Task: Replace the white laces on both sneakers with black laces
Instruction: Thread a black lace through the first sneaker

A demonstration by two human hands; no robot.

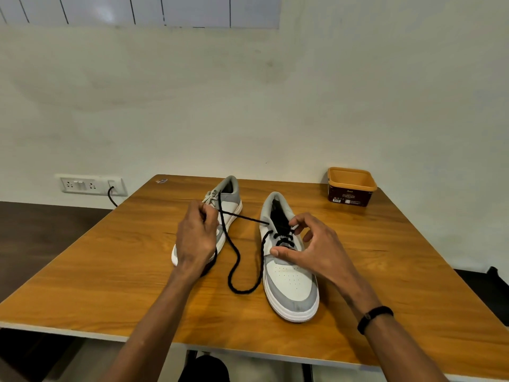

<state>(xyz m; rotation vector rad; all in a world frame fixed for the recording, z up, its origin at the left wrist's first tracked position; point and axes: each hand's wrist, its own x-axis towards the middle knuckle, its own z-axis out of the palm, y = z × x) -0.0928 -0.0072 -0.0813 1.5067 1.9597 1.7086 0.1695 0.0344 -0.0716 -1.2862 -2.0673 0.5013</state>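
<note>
The nearer sneaker (289, 268) lies on the wooden desk (110, 271) right of centre, its long axis running near to far, grey toe cap toward the viewer and heel opening away. It is white with grey panels, a perforated toe box and a thick white sole. A black lace (237, 260) is threaded through its lower eyelets in a few crossings; the upper eyelets stand bare over the dark tongue. From the eyelets the lace drops down the sneaker's left side, sweeps in a loose loop across the desk between the two shoes, then climbs toward the left hand.

The right hand (314, 249), a black band on its wrist, hovers over the lacing; its grip is a pinch of forefinger and thumb at an eyelet on the far side, the other fingers spread.

The left hand (197, 238) is closed round the lace, and a taut strand runs from this grip across to the nearer sneaker's upper eyelets.

Behind the left hand, the second sneaker (225, 201) lies roughly parallel, heel away, toe hidden by the hand, and carries white laces (211, 196) bunched near its collar.

Farther back on the right stands an orange-rimmed brown tub (351, 188), well apart from both shoes. A switchboard (91, 184) sits on the wall at left.
</note>
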